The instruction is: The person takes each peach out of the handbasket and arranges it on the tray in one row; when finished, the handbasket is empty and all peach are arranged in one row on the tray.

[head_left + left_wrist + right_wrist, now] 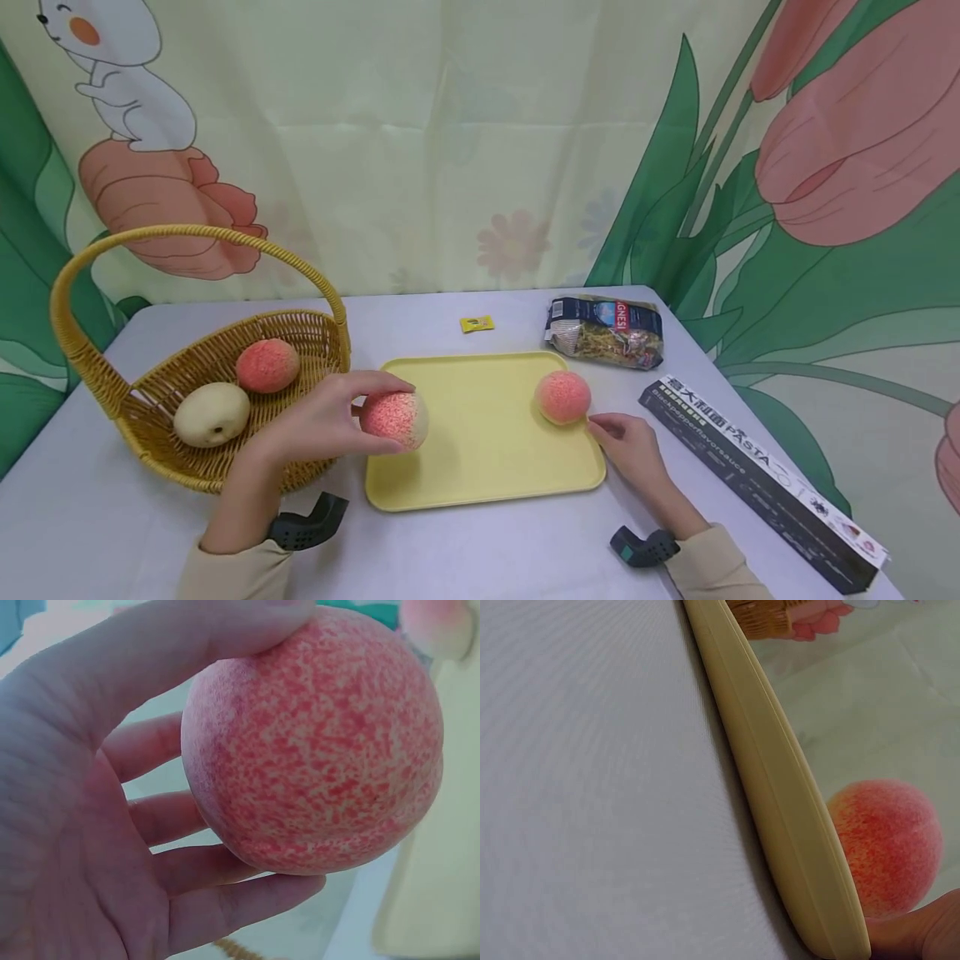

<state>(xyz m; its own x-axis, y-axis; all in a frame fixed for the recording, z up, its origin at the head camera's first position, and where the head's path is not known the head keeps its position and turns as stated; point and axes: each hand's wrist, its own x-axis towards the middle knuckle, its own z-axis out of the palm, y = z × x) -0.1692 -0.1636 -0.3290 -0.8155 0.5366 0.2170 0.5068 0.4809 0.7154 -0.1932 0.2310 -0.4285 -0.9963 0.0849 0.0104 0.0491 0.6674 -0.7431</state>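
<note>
My left hand (330,421) holds a speckled pink-and-cream peach (394,418) above the left edge of the yellow tray (480,467). In the left wrist view the thumb lies over one side of this peach (322,750) and the fingers curl along the other. A second peach (562,397) rests at the tray's right side. Beside it, my right hand (630,450) grips the tray's right rim with thumb and fingertips. The right wrist view catches only a bit of that hand (915,930), by the tray's edge (780,795) and the peach (889,847).
A wicker basket (157,462) with a tall handle stands at the left, holding a reddish peach (267,366) and a pale pear-like fruit (212,414). A small yellow packet (477,323) lies behind the tray. A pasta bag (604,332) and a long black-and-white pasta box (765,479) lie rightward.
</note>
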